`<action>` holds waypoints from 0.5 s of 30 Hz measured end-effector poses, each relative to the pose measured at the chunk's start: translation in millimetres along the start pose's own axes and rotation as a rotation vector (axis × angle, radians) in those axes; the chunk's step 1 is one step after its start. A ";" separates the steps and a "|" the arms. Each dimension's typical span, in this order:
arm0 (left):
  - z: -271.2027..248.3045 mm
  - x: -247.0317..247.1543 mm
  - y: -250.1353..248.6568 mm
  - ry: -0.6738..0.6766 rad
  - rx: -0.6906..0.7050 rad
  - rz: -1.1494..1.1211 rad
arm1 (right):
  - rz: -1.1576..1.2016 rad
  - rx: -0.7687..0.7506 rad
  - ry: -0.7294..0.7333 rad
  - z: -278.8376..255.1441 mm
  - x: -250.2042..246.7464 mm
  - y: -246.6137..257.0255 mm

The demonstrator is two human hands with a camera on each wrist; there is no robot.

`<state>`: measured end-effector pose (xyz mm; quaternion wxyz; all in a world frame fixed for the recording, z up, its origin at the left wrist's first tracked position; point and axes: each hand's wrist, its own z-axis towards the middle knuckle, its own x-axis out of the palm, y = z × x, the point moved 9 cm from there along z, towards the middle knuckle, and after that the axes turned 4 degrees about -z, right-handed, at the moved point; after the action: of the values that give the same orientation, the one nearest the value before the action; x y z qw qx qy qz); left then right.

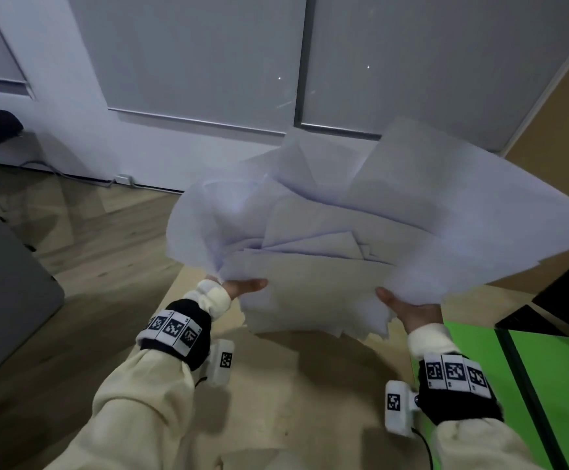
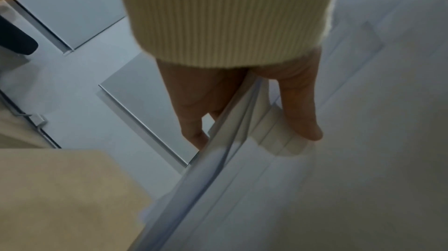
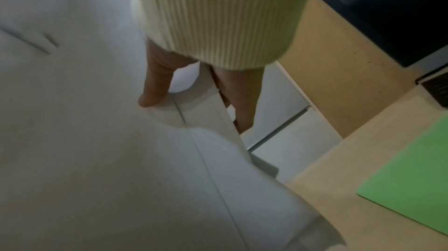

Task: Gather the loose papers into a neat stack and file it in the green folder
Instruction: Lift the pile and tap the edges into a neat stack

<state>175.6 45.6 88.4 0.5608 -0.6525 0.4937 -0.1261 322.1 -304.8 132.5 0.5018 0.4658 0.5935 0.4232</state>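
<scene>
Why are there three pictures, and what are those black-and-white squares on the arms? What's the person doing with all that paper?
No robot here, just a person wearing cameras. The big picture comes from a camera on their head, looking down. The other two come from cameras on the wrists, looking along the fingers. The patterned bands are wrist straps; the pictures don't say what the squares do. The left hand and right hand each pinch one side of a messy bunch of papers, held up above the table. The green folder lies on the table, on the right.
</scene>
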 end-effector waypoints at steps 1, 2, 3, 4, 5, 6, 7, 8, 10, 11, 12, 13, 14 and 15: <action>-4.1 -0.5 -7.5 -0.004 0.021 -0.019 | 0.025 -0.022 0.014 -0.2 0.3 6.0; -4.1 -0.1 -14.8 -0.008 0.062 -0.033 | 0.052 -0.059 0.023 0.2 1.9 13.1; -6.4 2.1 -22.5 -0.006 0.109 -0.056 | 0.067 -0.080 0.032 -1.0 4.8 18.4; -9.1 5.4 -30.9 -0.005 0.170 -0.085 | 0.075 -0.091 0.035 -1.2 8.5 20.6; -12.3 7.0 -37.1 -0.016 0.212 -0.110 | 0.093 -0.095 0.031 -1.4 10.9 21.0; -14.8 7.5 -41.2 -0.038 0.247 -0.155 | 0.120 -0.104 0.006 -0.4 10.5 19.8; -17.6 5.1 -46.3 -0.060 0.266 -0.215 | 0.141 -0.112 -0.026 -0.1 8.6 19.9; -22.1 0.4 -51.4 -0.088 0.302 -0.263 | 0.143 -0.108 -0.050 -1.2 5.6 18.7; -26.8 -9.2 -63.5 -0.110 0.357 -0.277 | 0.130 -0.086 -0.048 1.9 0.9 17.8; -27.3 -10.7 -64.1 -0.098 0.358 -0.256 | 0.103 -0.081 -0.023 2.6 0.6 16.8; -28.6 -12.0 -63.3 -0.088 0.353 -0.237 | 0.061 -0.064 -0.007 4.2 0.6 10.7; -28.2 -11.2 -58.9 -0.077 0.337 -0.202 | 0.035 -0.035 0.026 3.4 2.5 5.9; -29.3 -9.8 -55.5 -0.068 0.329 -0.192 | 0.011 -0.005 0.059 3.6 5.5 -1.6; -28.6 -7.7 -49.7 -0.061 0.306 -0.196 | -0.010 0.018 0.079 3.2 7.6 -8.5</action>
<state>176.4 28.5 143.7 0.6532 -0.6082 0.3857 -0.2338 323.7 -299.0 122.3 0.4758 0.4500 0.6190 0.4335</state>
